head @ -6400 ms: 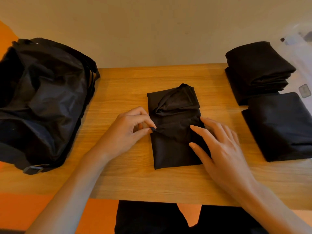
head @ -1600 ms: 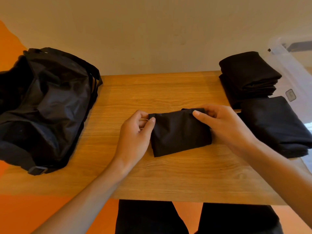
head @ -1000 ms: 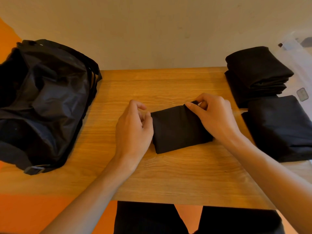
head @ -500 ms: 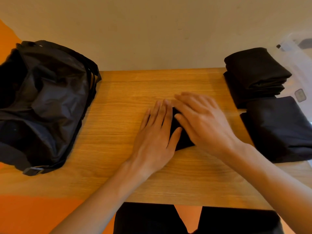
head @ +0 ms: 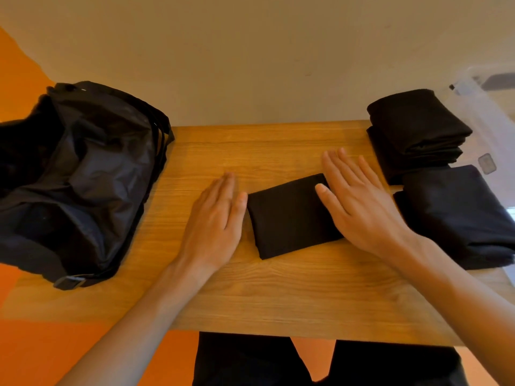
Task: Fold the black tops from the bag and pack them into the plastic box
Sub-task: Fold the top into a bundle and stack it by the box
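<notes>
At the near edge of the table (head: 278,296) the person's dark-clad legs (head: 250,360) show below the wood. Just beyond, mid-table, lies the top (head: 289,215), folded into a small, slightly skewed rectangle. The left hand (head: 214,218) lies flat on the wood just left of it, fingers straight and together, holding nothing, thumb at the cloth's left edge. The right hand (head: 359,201) covers the top's right edge, fingers straight and slightly spread, gripping nothing, thumb on the cloth. Left of them sits the crumpled black bag (head: 78,174). Right, a folded dark pile (head: 457,215) lies near, a black stack (head: 415,135) farther back, touching it. The clear box (head: 490,129) stands far right, against the wall (head: 250,51).
</notes>
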